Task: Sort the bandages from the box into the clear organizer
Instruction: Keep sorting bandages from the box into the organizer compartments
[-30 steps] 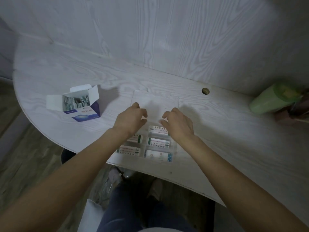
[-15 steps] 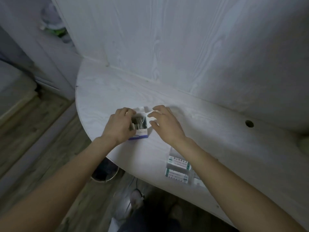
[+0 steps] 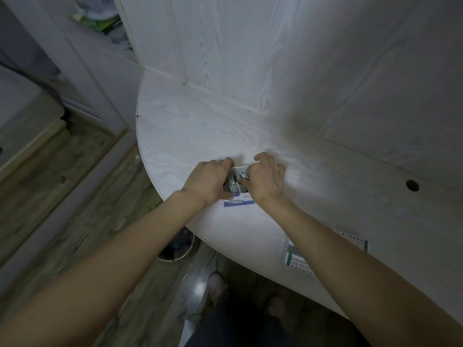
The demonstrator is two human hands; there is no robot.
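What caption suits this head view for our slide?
Both hands, left hand and right hand, reach into the open bandage box on the white table.

Looks like a room in somebody's home, not a lab or shop. There's a rounded white wood-grain table (image 3: 200, 136) built against a matching wall panel (image 3: 288, 51), wood-look plank floor (image 3: 62, 196) on the left, a small bin (image 3: 179, 246) tucked under the table's near edge, and a cluttered shelf (image 3: 100, 20) at far left.
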